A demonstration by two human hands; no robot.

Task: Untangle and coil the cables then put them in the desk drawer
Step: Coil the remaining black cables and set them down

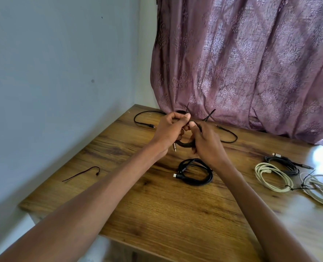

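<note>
Fingers of left hand (pixel 169 129) and right hand (pixel 206 142) curled tight, gripping black cable coil (pixel 183 144) above desk (pixel 156 201).

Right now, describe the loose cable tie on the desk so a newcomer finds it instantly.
Start at the wooden desk and go to its left edge, beside the blue-grey wall. The loose cable tie lies there alone, left of the left forearm. Unlike the coiled black cable mid-desk and the white coils at right, it is one thin dark strip with a hooked end, bundling nothing.
</note>
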